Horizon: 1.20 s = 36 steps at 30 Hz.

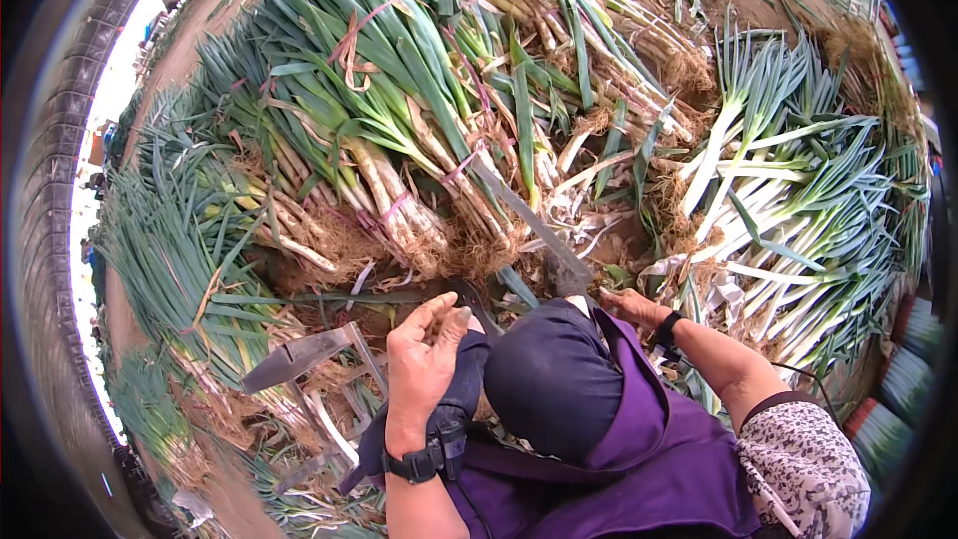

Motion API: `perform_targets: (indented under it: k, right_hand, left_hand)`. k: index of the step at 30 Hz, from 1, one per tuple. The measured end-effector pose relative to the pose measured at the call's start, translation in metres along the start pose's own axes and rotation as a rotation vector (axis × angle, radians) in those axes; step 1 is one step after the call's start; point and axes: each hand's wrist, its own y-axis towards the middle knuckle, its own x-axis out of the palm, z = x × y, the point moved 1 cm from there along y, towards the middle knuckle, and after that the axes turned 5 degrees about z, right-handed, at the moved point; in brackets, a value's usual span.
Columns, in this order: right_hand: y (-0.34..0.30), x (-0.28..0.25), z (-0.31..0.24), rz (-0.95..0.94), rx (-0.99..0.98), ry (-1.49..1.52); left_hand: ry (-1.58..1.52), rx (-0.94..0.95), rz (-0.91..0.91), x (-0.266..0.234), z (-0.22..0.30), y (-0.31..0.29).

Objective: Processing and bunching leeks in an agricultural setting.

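My left hand [429, 351] is raised in front of my left knee, its thumb and forefinger bent and apart, with nothing visible between them. My right hand [637, 309] is beside my right knee, its fingers curled together; whatever they hold, if anything, is hidden. Just left of its fingertips ends a long flat grey strip, blade-like [534, 225], which slants up across the roots of a tied bundle of leeks [389, 165]. That bundle lies beyond my knees, bound with pinkish ties. Right of my right hand are loose leeks with clean white stalks [763, 200].
To my left, a metal frame with a flat grey plate [289, 361] stands close to my left hand. More leeks [165, 250] lie along the left, and soil-stained ones [599, 30] at the far side. Peeled scraps [599, 225] litter the ground. Wrapped green bundles [903, 379] are at the right edge.
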Motion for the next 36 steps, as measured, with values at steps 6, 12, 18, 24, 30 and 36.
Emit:
perform_targets:
  k: [6, 12, 18, 24, 30, 36]
  right_hand:
    - [0.057, 0.014, 0.028, 0.313, -0.849, -0.708]
    - [0.096, 0.034, -0.017, 0.162, -0.104, 0.026]
    - [0.114, 0.055, -0.028, 0.139, -0.354, 0.001]
    - [0.113, 0.065, -0.064, 0.178, -0.255, -0.430]
    - [0.031, 0.043, -0.070, -0.134, -0.057, 0.182]
    - [-0.051, -0.025, -0.032, 0.033, -0.051, -0.380]
  left_hand:
    - [0.104, -0.019, -0.139, -0.003, 0.015, -0.002]
    - [0.136, -0.024, -0.151, -0.012, 0.009, -0.006]
    - [0.208, 0.024, -0.177, -0.011, 0.006, -0.001]
    - [0.345, 0.080, -0.203, -0.010, 0.012, -0.005]
    - [0.390, 0.144, -0.186, -0.013, 0.004, -0.005]
    - [0.539, 0.269, -0.110, -0.016, 0.012, -0.015]
